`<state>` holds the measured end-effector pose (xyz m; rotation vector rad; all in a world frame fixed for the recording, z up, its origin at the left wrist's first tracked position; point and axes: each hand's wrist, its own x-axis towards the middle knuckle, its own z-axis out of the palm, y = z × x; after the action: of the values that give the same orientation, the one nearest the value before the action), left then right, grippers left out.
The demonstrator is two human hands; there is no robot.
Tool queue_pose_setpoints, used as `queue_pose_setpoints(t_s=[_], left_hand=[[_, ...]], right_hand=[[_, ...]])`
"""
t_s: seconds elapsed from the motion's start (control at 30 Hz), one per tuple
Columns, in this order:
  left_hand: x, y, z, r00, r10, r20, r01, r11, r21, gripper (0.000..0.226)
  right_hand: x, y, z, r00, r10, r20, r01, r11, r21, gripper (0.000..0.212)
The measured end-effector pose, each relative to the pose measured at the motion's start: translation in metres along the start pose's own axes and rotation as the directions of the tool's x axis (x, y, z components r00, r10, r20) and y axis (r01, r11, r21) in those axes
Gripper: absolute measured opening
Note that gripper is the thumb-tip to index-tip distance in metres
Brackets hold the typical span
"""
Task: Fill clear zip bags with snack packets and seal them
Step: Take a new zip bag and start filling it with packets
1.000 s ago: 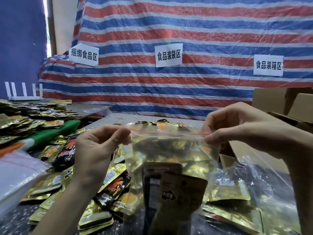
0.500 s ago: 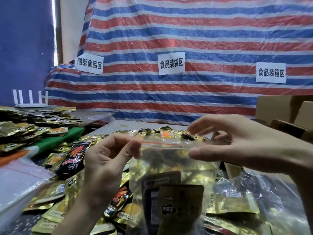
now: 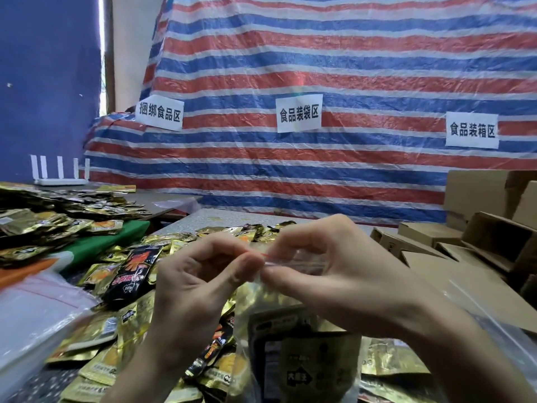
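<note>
A clear zip bag [image 3: 261, 321] with a red zip line hangs upright in front of me, holding gold and dark snack packets [image 3: 308, 362]. My left hand [image 3: 191, 292] pinches the bag's top edge at its left end. My right hand [image 3: 343, 274] pinches the same top edge right beside it, thumb and fingers nearly touching the left hand's. The right part of the zip strip runs behind my right hand's fingers.
Loose gold and black snack packets [image 3: 136, 266] cover the table below. Another packet pile [image 3: 43, 216] lies at left by a green cloth. Empty clear bags [image 3: 32, 312] are stacked at lower left. Cardboard boxes [image 3: 494, 239] stand at right. A striped tarp [image 3: 319, 68] hangs behind.
My right hand has slid left along the bag's top edge from its right end until it meets my left hand. The view has tilted and both hands sit lower in frame.
</note>
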<state>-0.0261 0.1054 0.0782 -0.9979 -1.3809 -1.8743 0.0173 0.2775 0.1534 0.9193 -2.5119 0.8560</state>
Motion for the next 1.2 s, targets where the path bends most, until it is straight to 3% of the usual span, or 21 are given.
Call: queue_pose_setpoints(t_s=[0.17,0.33,0.5,0.8,1.03,1.2], left_hand=[[0.0,0.002,0.001,1.0,0.0,0.022,0.001,1.0,-0.016,0.033],[-0.001,0.003,-0.001,0.995,-0.048,0.085,0.046,0.999,0.02,0.03],[-0.005,0.002,0.0,0.978,-0.066,0.2,0.033,0.986,0.165,0.024],[-0.006,0.001,0.001,0.985,0.079,0.151,-0.121,0.949,0.29,0.018],[-0.009,0.0,0.003,0.981,0.077,0.179,-0.13,0.943,0.306,0.021],[-0.009,0.002,0.002,0.987,0.063,0.149,-0.107,0.945,0.309,0.019]], right_hand=[[-0.001,-0.004,-0.004,1.0,0.008,-0.02,-0.006,0.997,0.079,0.013],[-0.003,-0.005,-0.005,0.998,-0.019,-0.056,0.018,1.0,-0.017,0.009],[-0.004,-0.009,-0.003,0.998,-0.037,-0.046,0.032,0.993,-0.109,0.01],[-0.004,-0.013,0.002,0.992,-0.014,-0.123,-0.01,0.981,-0.193,0.015],[-0.01,-0.004,-0.01,0.994,0.101,-0.035,-0.102,0.995,-0.005,0.016],[-0.02,0.002,-0.026,0.989,0.146,0.017,-0.146,0.989,-0.001,0.009]])
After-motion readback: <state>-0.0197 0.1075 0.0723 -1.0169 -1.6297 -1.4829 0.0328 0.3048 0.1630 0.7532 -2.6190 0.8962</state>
